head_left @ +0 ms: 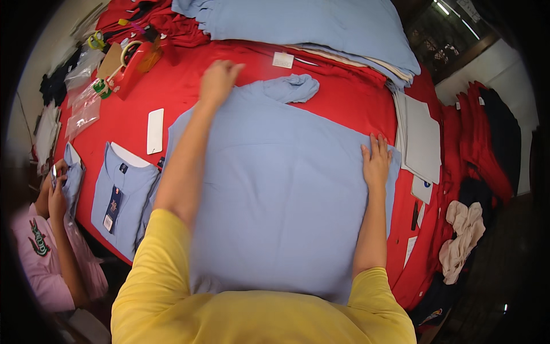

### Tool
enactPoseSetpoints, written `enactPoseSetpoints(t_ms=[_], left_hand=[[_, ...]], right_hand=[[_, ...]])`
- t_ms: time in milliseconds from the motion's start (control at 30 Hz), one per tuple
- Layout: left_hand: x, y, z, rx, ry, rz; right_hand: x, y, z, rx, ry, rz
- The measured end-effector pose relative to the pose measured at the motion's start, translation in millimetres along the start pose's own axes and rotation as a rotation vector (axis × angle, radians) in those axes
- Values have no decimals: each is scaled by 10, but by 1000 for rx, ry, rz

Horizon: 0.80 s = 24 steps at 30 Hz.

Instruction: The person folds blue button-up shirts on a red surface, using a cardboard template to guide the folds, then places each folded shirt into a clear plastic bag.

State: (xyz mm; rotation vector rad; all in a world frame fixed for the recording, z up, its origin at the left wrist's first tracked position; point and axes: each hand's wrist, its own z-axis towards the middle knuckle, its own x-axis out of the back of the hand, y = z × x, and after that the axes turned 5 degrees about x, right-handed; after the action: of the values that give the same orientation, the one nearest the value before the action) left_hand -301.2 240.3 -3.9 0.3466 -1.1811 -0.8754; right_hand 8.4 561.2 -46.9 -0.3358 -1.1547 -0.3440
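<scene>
A light blue shirt (275,189) lies spread out in front of me on a red cloth (349,106), its collar end away from me. My left hand (219,80) is over its far left shoulder, beside the collar opening. Those fingers look bent and are blurred, so I cannot tell whether they hold fabric. Flat on the shirt's right edge rests my right hand (376,160), fingers stretched out. A white card strip (154,132) lies left of the shirt.
Folded blue shirts (117,195) with a dark tag lie at left, near a co-worker's hands (56,195) holding a phone. A tape dispenser (134,63) stands far left. A blue garment pile (309,26) is at the back, white sheets (421,137) at right.
</scene>
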Motion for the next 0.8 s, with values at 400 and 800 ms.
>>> enactPoseSetpoints(t_ms=[400,800], left_hand=[[-48,854,-353,-349,-619,517],[1192,-980,-546,401,-522,-71]], right_hand=[[26,75,-81,4,-47,-19],[1,51,-46,33,-28,-36]])
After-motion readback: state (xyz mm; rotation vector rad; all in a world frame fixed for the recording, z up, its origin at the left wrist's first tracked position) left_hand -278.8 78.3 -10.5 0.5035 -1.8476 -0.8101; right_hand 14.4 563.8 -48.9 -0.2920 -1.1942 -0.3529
